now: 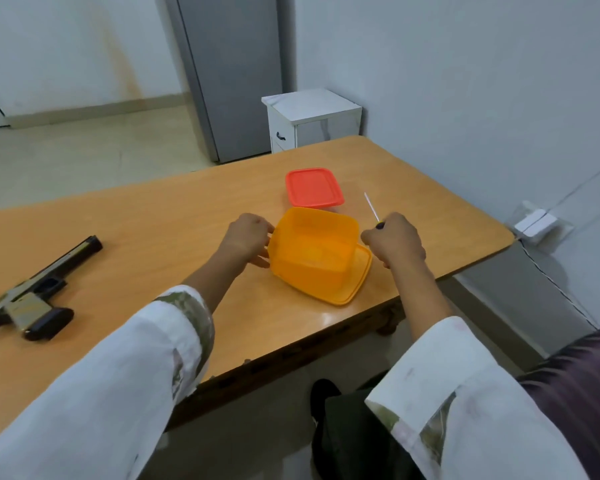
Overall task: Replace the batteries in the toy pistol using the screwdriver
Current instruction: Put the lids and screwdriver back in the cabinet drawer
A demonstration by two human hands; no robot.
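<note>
Left hand [248, 239] grips the left wall of the tilted orange tub [326, 278]. Right hand [395, 240], just right of the tub, is fisted round the screwdriver [371, 207], shaft pointing away. The toy pistol [32, 296] lies well left of the tub on the table [153, 237], and the red lid [314, 187] sits just behind the tub.

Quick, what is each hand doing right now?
Left hand: holds the orange container by its side.
Right hand: closed, gripping the screwdriver.
</note>
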